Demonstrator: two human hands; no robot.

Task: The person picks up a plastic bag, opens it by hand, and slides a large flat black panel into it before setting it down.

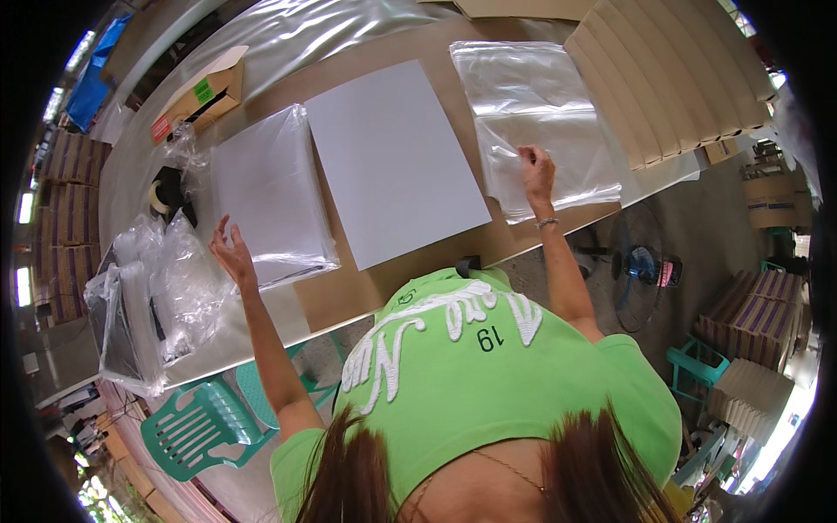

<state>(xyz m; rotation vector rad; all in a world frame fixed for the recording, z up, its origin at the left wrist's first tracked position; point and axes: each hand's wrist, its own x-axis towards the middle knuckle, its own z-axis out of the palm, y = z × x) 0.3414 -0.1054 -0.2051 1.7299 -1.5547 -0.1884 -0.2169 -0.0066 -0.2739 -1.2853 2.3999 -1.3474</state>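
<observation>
My right hand (538, 179), a bracelet at its wrist, is over a stack of clear plastic sheets (558, 96) right of centre. Its fingers are drawn together at the top sheet, which creases toward the fingertips. My left hand (233, 253) is raised at the left, fingers apart and holding nothing. It is beside another flat stack in clear plastic (270, 200). Between the two stacks a large white rectangular board or sheet (397, 166) lies flat on the brown table covering (349, 288). Whether the plastic sheets are bags I cannot tell.
Crumpled clear plastic (183, 288) and a black tape dispenser (166, 193) lie at the left, below an open cardboard box (205, 96). Folded brown cardboard (663, 78) is stacked at the right. A fan (641, 266) and green plastic chairs (205, 427) stand beyond the table's near edge.
</observation>
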